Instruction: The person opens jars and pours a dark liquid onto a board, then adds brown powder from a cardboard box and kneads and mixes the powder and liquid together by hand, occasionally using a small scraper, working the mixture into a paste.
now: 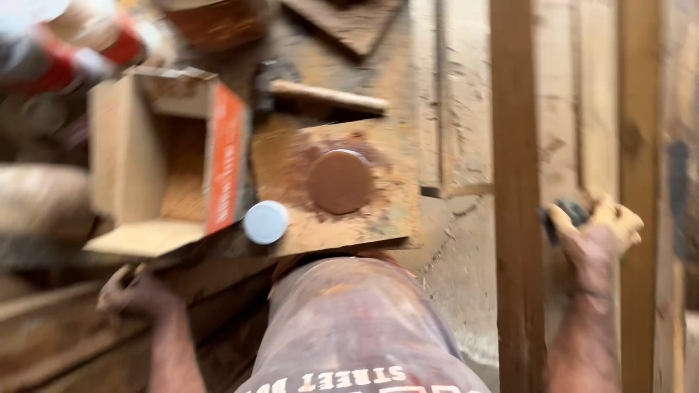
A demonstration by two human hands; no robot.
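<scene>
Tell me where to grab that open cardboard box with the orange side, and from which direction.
Take the cardboard box by its top rim, probably the orange side wall, coming straight down from above. It stands open with loose flaps, so a wall edge offers fingers a pinch, inside and out. The left hand is nearest; the right hand is holding a dark object.
</scene>
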